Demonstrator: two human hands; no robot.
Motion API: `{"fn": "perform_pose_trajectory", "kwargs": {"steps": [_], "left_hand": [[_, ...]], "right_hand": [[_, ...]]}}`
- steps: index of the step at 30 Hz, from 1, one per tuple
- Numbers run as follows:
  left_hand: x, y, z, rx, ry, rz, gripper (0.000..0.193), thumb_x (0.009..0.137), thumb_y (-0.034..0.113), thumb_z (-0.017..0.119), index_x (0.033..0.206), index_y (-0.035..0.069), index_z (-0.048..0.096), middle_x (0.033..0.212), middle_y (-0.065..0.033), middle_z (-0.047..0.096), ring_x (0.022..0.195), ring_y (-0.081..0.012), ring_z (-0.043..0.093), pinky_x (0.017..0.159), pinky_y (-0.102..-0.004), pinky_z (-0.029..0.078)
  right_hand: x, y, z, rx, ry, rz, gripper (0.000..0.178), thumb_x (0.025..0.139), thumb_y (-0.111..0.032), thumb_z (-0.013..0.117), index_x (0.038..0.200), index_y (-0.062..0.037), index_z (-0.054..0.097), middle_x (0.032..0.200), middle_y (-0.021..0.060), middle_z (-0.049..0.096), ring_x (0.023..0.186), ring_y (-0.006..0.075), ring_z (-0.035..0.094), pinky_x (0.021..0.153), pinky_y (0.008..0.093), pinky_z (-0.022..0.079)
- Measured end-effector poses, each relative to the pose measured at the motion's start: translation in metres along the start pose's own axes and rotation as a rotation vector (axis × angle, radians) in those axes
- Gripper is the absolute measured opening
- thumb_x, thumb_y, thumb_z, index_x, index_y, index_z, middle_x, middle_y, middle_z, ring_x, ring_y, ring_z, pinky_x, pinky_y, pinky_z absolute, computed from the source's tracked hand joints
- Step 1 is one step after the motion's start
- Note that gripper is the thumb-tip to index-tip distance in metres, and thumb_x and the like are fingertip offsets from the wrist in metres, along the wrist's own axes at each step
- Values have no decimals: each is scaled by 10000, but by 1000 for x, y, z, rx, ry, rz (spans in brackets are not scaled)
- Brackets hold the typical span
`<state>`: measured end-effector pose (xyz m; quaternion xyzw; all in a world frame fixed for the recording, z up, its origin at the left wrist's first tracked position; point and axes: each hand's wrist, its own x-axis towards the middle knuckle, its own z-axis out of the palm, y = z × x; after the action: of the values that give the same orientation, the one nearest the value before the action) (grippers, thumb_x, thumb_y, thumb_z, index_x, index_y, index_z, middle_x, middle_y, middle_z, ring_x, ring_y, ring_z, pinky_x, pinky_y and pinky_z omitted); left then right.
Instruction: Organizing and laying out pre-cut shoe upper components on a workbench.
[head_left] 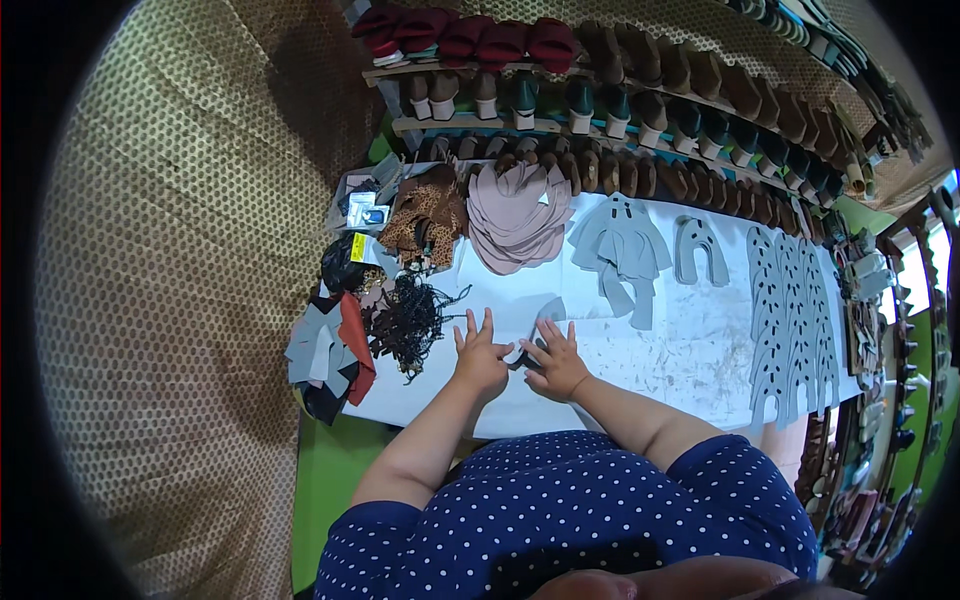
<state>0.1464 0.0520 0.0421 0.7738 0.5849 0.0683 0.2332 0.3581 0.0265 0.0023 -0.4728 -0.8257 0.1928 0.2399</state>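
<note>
My left hand [482, 362] is over the white table [480, 290], its fingers spread and apart. Beside it my right hand [557, 365] lies with fingers stretched out on a small grey and dark piece [547, 312], partly covered by that hand. A thin dark strip of it shows between my two thumbs; its exact kind cannot be made out. Beyond my right hand lies a loose stack of grey shoe-upper cutouts [622, 245] with small holes. An arch-shaped grey cutout [702, 250] sits to its right.
A black tangle of straps [408, 325] lies left of my hands, by grey and red scraps [325, 345]. Pink cutouts [515, 220] and leopard-print material [425, 215] are piled behind. Rows of grey cutouts [790, 320] line the right. Shoe racks [620, 105] stand at the back.
</note>
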Motion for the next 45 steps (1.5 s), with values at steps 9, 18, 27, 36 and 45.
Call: {"fn": "perform_pose_trajectory", "kwargs": {"steps": [9, 18, 27, 36, 45], "left_hand": [[19, -17, 18, -177, 126, -63, 196, 804, 297, 730, 927, 178, 825, 1648, -275, 172, 1519, -530, -30, 1186, -652, -10], [34, -12, 12, -77, 6, -99, 158, 772, 300, 757, 866, 189, 821, 1643, -248, 224, 1531, -498, 20, 1172, -674, -6], [40, -16, 25, -76, 109, -113, 101, 784, 249, 740, 821, 184, 808, 1629, -210, 297, 1534, -439, 141, 1177, -673, 60], [41, -17, 22, -108, 108, -126, 148, 767, 193, 719, 896, 174, 788, 1635, -226, 270, 1525, -470, 132, 1186, -659, 82], [2, -4, -3, -115, 101, 154, 315, 734, 130, 677, 1044, 152, 726, 1649, -225, 226, 1517, -510, 102, 1205, -621, 102]], "right_hand": [[4, 2, 1, -77, -60, 9, 317, 805, -241, 678, 1117, -193, 706, 1595, 183, 328, 1506, 416, 221, 1145, 749, 82], [5, 2, 0, -80, -53, 4, 325, 804, -233, 673, 1126, -197, 705, 1584, 173, 345, 1501, 420, 228, 1144, 750, 101], [5, 2, -2, -82, -65, 8, 330, 810, -233, 672, 1136, -201, 705, 1581, 164, 354, 1501, 420, 227, 1148, 744, 105], [5, 3, 0, -81, -57, 7, 336, 799, -238, 676, 1131, -198, 709, 1577, 169, 358, 1500, 417, 233, 1147, 745, 109], [4, 9, 7, -96, -23, 36, 754, 763, -277, 730, 1456, -154, 459, 1582, 207, 320, 1493, 419, 250, 1151, 725, 126]]}}
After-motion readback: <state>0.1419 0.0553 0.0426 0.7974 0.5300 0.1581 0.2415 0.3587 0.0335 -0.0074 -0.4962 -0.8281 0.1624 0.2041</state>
